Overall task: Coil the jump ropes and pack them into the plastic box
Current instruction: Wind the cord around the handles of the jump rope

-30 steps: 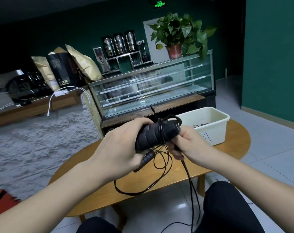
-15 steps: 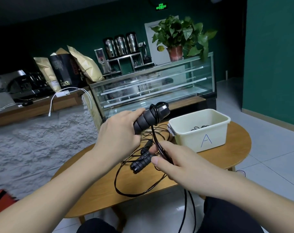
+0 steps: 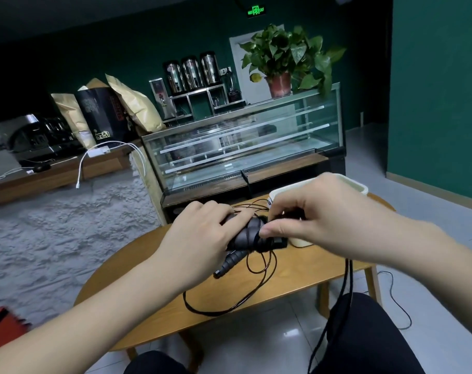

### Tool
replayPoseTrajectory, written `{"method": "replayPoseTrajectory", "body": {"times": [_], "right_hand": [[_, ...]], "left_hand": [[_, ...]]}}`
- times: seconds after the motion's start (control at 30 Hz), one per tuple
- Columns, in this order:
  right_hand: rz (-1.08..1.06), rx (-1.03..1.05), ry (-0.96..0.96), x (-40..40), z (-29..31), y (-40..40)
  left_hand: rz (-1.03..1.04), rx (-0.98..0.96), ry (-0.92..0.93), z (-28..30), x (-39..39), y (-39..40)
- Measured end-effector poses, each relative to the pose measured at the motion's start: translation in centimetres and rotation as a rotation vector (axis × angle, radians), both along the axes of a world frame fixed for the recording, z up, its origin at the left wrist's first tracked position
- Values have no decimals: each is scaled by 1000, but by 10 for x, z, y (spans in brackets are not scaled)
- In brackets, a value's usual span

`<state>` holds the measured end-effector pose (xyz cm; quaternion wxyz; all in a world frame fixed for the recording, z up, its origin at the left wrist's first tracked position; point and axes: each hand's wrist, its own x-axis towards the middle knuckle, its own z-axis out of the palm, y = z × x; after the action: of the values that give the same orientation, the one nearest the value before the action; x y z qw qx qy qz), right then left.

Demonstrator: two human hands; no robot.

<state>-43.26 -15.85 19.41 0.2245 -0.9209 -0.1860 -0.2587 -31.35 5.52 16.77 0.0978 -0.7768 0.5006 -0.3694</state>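
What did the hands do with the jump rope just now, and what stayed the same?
The left hand brought the black handles down from in front of the glass case to just over the table, and keeps gripping them. The right hand swung up from low near the table edge and now pinches the cord at the handles, covering much of the plastic box. The box, table and loose cord loop stayed put.

The counter point(image 3: 297, 290) looks like smooth, matt brown wood; the jump rope handles point(image 3: 249, 236) show a ribbed, matt black wrap; the cord point(image 3: 229, 309) is thin, black and slightly glossy; the box point(image 3: 360, 188) is smooth cream plastic; the floor point(image 3: 256, 344) is glossy tile.
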Motion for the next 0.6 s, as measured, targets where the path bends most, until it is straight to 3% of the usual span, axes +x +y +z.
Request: {"method": "replayPoseTrajectory", "body": {"times": [0.27,0.47,0.6], "right_hand": [[272,287,254,43,-1,-31],[408,493,271,62,-26,-31],[421,727,261,70,-54,-24]], "left_hand": [[-226,-24,-64,-13,-4,6],[-345,-122,-54,-12,-11,4],[-399,-278,67,-8,-17,1]]}}
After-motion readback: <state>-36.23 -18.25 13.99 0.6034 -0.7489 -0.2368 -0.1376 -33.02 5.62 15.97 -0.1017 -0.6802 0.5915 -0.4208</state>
